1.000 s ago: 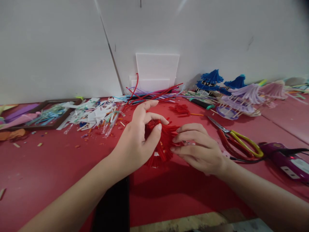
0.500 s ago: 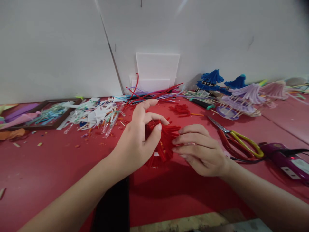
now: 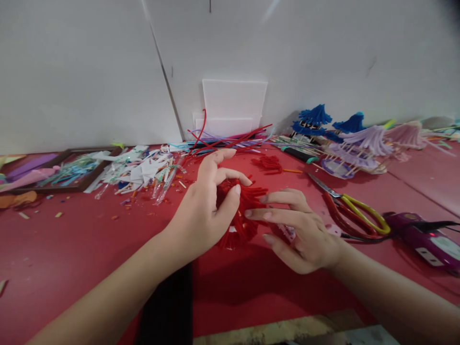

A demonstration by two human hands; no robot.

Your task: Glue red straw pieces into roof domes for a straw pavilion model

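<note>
A red roof-like model of pipe cleaners [image 3: 244, 225], with strands fanning downward, stands between my hands. My left hand [image 3: 210, 201] curls around its upper left side, thumb and forefinger closed at the top, and hides part of it. My right hand [image 3: 302, 225] has its fingers apart. Its forefinger and middle fingertips touch the strands on the model's right side, and the thumb stands away below. Behind this hand a pinkish speckled thing [image 3: 334, 230] shows only in part. Beyond the model lies a bunch of short red pipe cleaners [image 3: 269, 164] by an orange stick [image 3: 293, 171].
Scissors [image 3: 354, 208] and a purple power strip [image 3: 424, 239] lie right. Blue [image 3: 314, 120] and lilac [image 3: 359, 148] roofed models stand back right. Scraps [image 3: 143, 167] and a brown frame [image 3: 82, 182] lie left. Long pipe cleaners [image 3: 230, 141] lie by the wall; a black object [image 3: 167, 306] is nearest me.
My right hand's fingers have spread, and its forefinger has reached left onto the red strands. The left hand keeps its place on the model.
</note>
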